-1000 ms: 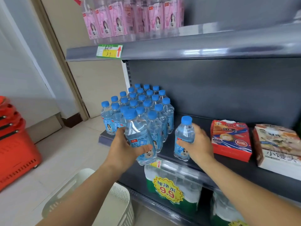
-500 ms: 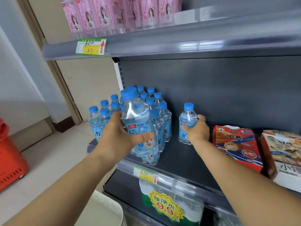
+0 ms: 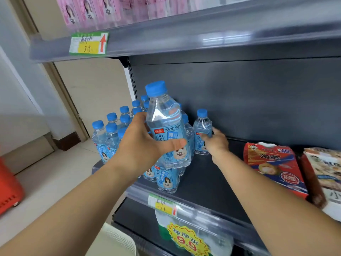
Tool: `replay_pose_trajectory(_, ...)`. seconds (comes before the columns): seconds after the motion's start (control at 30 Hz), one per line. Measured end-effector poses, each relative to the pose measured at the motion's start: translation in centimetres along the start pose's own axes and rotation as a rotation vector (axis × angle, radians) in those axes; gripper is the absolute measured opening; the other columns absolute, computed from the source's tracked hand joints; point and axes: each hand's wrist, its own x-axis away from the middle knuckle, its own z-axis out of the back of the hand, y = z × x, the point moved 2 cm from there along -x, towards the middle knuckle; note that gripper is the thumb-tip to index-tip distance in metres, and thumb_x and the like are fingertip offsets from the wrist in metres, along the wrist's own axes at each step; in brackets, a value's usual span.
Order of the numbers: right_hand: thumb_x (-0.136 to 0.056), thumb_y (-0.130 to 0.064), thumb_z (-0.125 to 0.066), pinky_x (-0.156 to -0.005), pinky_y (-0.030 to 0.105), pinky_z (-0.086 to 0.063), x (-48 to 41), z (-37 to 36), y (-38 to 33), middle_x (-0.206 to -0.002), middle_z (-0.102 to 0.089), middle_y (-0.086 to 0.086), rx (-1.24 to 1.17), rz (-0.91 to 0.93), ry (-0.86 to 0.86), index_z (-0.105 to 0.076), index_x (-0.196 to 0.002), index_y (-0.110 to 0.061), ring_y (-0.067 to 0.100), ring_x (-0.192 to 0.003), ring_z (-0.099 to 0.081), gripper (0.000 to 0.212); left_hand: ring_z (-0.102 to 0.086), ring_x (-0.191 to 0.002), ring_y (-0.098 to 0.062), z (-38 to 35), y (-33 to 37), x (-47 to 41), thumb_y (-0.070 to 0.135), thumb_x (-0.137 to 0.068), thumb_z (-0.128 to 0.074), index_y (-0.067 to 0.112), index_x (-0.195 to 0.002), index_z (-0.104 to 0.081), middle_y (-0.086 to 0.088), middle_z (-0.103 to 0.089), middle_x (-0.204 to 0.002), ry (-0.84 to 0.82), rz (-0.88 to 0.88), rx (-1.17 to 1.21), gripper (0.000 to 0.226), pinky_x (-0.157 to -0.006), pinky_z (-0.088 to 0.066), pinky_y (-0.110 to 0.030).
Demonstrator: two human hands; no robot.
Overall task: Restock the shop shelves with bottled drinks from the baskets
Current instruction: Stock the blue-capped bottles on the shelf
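Lifted higher than before: bottle (image 3: 167, 126) gripped by left hand (image 3: 140, 146); at 3 o'clock, second bottle (image 3: 202, 126) lightly pinched by right hand (image 3: 216, 143).

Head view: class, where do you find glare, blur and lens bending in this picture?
Head view: glare streaks the upper shelf edge; the pink bottles at the top are blurred; the bottle in the left hand is sharp, its label readable; shelf lines bow from the wide lens.
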Motion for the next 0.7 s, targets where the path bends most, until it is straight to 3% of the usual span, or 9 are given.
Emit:
replay_pose_trajectory(0.07,-0.095,-0.022,-0.050,-0.088,0.036,-0.053,0.0,-0.4,0.2,-0.115,-0.065,0.006,-0.102,-0.005,-0.053,-0.060,-0.120,-0.019,0.024,-0.100,-0.063,0.027,-0.070,-0.090,-0.011,0.1,0.3,-0.2,0.037,-0.044,-0.082,0.015,-0.119,-0.050,0.003,-0.072,-0.102,-0.006,-0.012,0.005,0.084,-0.082,-0.057,-0.037)
replay_pose_trajectory(0.2,-0.098,-0.029,-0.043,-0.096,0.045,-0.049,0.1,-1.1,0.5,-0.121,-0.061,0.008,-0.194,-0.052,-0.117,-0.057,-0.120,-0.020,0.026,-0.105,-0.061,0.027,-0.070,-0.089,-0.008,0.5,0.6,-0.2,0.032,-0.047,-0.080,0.014,-0.121,-0.048,0.004,-0.071,-0.102,0.034,-0.024,0.015,0.082,-0.080,-0.057,-0.031)
replay_pose_trajectory(0.27,-0.096,-0.037,-0.046,-0.097,0.045,-0.048,-0.2,-1.0,0.5,-0.131,-0.051,0.014,-0.030,-0.021,-0.080,-0.051,-0.130,-0.016,0.029,-0.109,-0.058,0.040,-0.070,-0.091,-0.009,0.4,0.6,-0.2,0.033,-0.047,-0.081,0.015,-0.121,-0.049,0.004,-0.071,-0.104,0.043,-0.012,0.025,0.082,-0.083,-0.057,-0.034)
replay_pose_trajectory(0.37,-0.089,-0.040,-0.058,-0.097,0.047,-0.048,-0.8,-0.5,-0.1,-0.146,-0.026,0.015,0.138,0.005,-0.061,-0.018,-0.150,-0.023,0.034,-0.123,-0.047,0.075,-0.070,-0.091,-0.010,0.1,0.6,-0.1,0.034,-0.048,-0.082,0.015,-0.121,-0.050,0.004,-0.071,-0.104,0.024,-0.005,0.030,0.082,-0.085,-0.056,-0.039)
replay_pose_trajectory(0.43,-0.085,-0.038,-0.065,-0.098,0.046,-0.047,-1.4,-0.2,-0.5,-0.144,-0.035,0.011,0.165,0.043,-0.109,-0.025,-0.147,-0.026,0.031,-0.122,-0.049,0.074,-0.070,-0.091,-0.011,-0.1,0.8,0.0,0.035,-0.047,-0.082,0.015,-0.119,-0.051,0.004,-0.072,-0.103,0.008,-0.014,0.018,0.081,-0.084,-0.056,-0.039)
replay_pose_trajectory(0.53,-0.082,-0.028,-0.070,-0.092,0.041,-0.050,-2.2,-0.4,-1.1,-0.123,-0.060,0.003,0.057,0.068,-0.157,-0.048,-0.127,-0.020,0.024,-0.106,-0.060,0.050,-0.070,-0.089,-0.009,-0.3,1.2,-0.3,0.033,-0.048,-0.081,0.016,-0.116,-0.051,0.005,-0.073,-0.100,-0.004,-0.023,0.002,0.076,-0.082,-0.057,-0.037)
replay_pose_trajectory(0.7,-0.089,-0.028,-0.060,-0.094,0.041,-0.050,-1.9,-2.1,-1.0,-0.122,-0.062,-0.002,-0.051,0.059,-0.185,-0.048,-0.130,-0.026,0.021,-0.108,-0.060,0.042,-0.070,-0.087,-0.008,-0.5,1.4,-1.0,0.035,-0.045,-0.081,0.015,-0.116,-0.050,0.005,-0.072,-0.099,0.013,-0.031,-0.004,0.079,-0.081,-0.058,-0.036)
